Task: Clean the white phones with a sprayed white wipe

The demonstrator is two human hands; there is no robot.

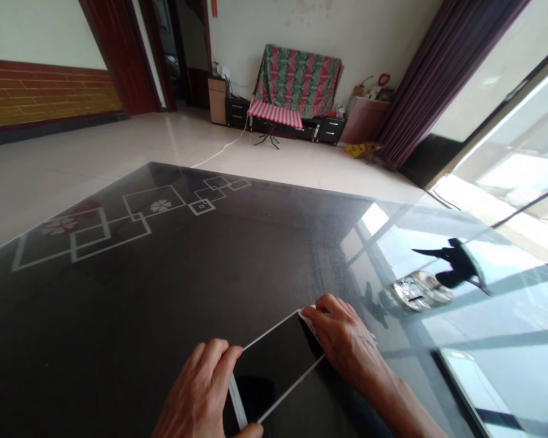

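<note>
A thin rectangular panel (278, 359) with white edges and a dark, glossy middle is held low over the black table. My left hand (201, 389) grips its near left end, thumb at the lower corner and fingers along the upper one. At the far right end, my right hand (342, 328) is closed on the panel's edge. A bit of crumpled white shows beside the right fingers; I cannot tell what it is. Whether the panel's middle is see-through or a dark screen is unclear.
The glossy black table (256, 261) bears a pale square-and-flower pattern at left. To the right are a round clear glass dish (420, 292), a black bird-shaped thing (461, 267) and a flat phone-like slab (479, 389). Beyond stands a small striped-cloth table (274, 114).
</note>
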